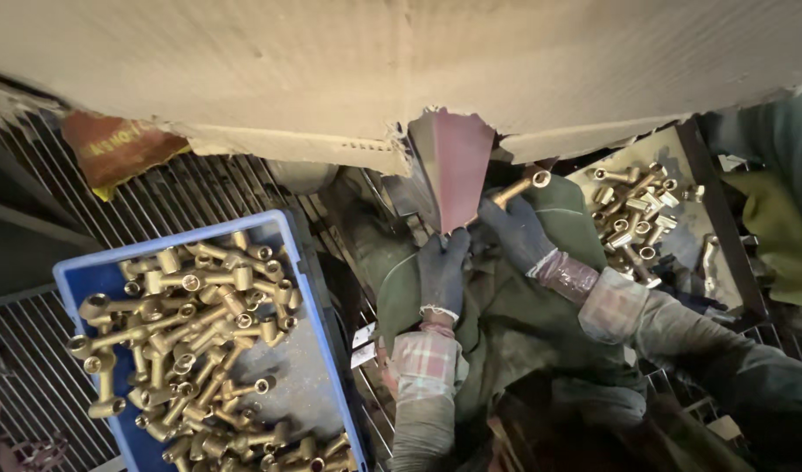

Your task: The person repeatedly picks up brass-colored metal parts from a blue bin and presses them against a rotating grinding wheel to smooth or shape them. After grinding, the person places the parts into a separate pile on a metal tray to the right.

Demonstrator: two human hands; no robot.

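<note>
A blue crate (pixel 309 288) of brass fittings sits at the grating's left edge. Centre, a reddish metal chute (pixel 453 166). The left hand (pixel 442 271) (gloved) rests loosely curled beneath its tip, holding nothing I can see; the right hand (pixel 519 232) is closed on a brass fitting (pixel 523 185) beside the chute — likely heavy, rigid, slick, best gripped mid-stem.

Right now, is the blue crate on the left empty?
No, the blue crate is heaped with brass fittings, piled across most of its floor.
</note>
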